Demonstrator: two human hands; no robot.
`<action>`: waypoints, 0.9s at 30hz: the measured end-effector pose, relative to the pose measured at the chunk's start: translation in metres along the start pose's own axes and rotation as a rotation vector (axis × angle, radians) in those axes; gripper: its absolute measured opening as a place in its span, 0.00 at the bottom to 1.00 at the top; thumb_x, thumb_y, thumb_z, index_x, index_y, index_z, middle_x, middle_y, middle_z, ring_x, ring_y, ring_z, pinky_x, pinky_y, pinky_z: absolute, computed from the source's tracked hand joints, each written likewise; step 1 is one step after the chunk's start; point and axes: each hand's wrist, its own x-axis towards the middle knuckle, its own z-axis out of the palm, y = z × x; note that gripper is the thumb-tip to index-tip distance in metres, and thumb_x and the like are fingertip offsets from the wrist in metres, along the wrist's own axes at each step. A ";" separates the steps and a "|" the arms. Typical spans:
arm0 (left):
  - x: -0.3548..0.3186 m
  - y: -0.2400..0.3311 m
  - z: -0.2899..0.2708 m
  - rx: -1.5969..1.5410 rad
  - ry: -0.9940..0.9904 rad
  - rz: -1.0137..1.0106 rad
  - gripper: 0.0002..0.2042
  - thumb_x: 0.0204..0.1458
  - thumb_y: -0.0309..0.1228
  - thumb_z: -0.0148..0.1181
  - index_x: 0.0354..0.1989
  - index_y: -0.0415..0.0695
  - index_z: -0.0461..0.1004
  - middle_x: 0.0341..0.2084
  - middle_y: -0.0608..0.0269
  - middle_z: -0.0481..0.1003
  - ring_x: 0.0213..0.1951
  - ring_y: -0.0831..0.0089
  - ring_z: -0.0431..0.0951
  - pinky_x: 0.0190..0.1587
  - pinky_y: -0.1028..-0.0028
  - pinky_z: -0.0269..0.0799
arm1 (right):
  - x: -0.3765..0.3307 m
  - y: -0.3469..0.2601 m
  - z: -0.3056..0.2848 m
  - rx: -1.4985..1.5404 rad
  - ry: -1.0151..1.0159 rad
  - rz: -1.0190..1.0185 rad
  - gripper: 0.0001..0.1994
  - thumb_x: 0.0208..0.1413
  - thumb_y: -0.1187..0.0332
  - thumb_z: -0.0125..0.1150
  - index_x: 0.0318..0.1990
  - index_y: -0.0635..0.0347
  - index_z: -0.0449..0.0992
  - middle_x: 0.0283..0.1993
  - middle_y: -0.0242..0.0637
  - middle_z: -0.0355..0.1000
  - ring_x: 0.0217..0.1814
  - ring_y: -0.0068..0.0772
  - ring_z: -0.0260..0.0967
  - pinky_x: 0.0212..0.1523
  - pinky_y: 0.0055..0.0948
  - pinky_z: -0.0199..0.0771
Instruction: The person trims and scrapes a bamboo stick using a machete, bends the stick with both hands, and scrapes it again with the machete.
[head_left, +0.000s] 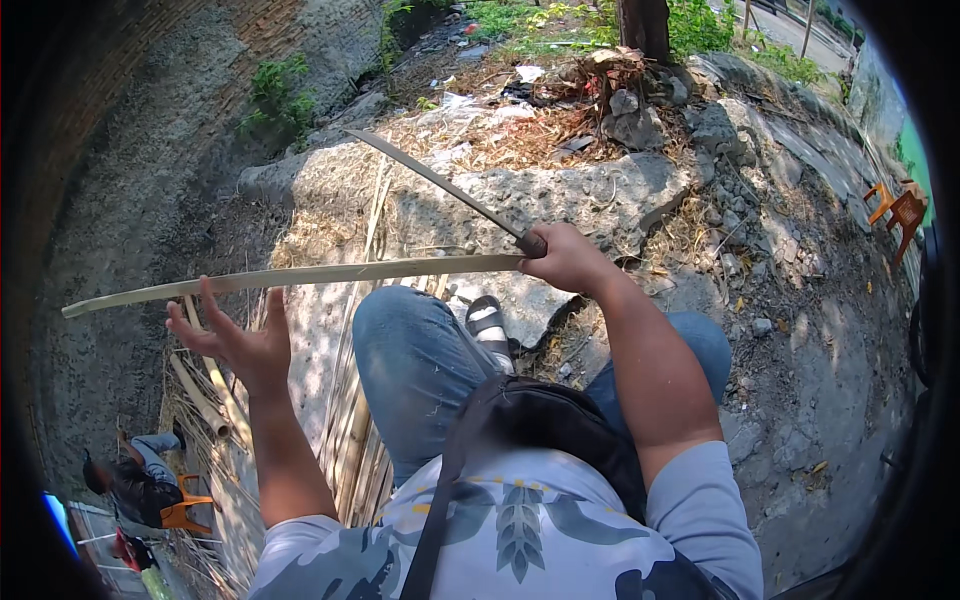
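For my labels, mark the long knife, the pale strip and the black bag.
Long knife (445,185), head view: its blade.
Pale strip (345,272), head view: its middle.
Black bag (570,420), head view: its body.

I can see a tree trunk (645,28) up at one o'clock, rough stones (634,130) near its foot. Dry leaves (535,143) and white litter (528,73) are strewn toward twelve. A green bush (278,98) grows at half past ten, with brickwork (180,62) beyond. Out at eight, somebody (140,492) in black sits on an orange chair (186,514); near half past two there's orange-brown seating (908,218), one chair or two, I can't tell.
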 end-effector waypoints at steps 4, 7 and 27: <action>0.001 -0.037 -0.021 0.295 -0.100 0.141 0.36 0.54 0.48 0.73 0.70 0.58 0.66 0.74 0.51 0.52 0.77 0.36 0.41 0.72 0.30 0.42 | -0.001 0.011 -0.006 -0.108 -0.002 0.003 0.15 0.50 0.64 0.73 0.40 0.64 0.81 0.31 0.41 0.78 0.34 0.35 0.75 0.40 0.38 0.74; 0.000 -0.057 -0.028 0.227 -0.412 0.115 0.21 0.51 0.42 0.74 0.52 0.50 0.78 0.47 0.52 0.78 0.56 0.47 0.76 0.67 0.43 0.59 | -0.005 0.009 -0.011 -0.158 -0.076 0.048 0.17 0.48 0.63 0.70 0.44 0.60 0.82 0.38 0.48 0.81 0.42 0.49 0.80 0.45 0.44 0.77; -0.142 -0.017 -0.047 -0.723 -1.300 -0.608 0.25 0.71 0.47 0.54 0.28 0.38 0.75 0.18 0.69 0.71 0.25 0.80 0.67 0.29 0.70 0.67 | -0.017 -0.037 0.014 -0.724 -0.089 -0.120 0.10 0.50 0.58 0.68 0.38 0.48 0.81 0.38 0.39 0.81 0.44 0.48 0.81 0.46 0.48 0.81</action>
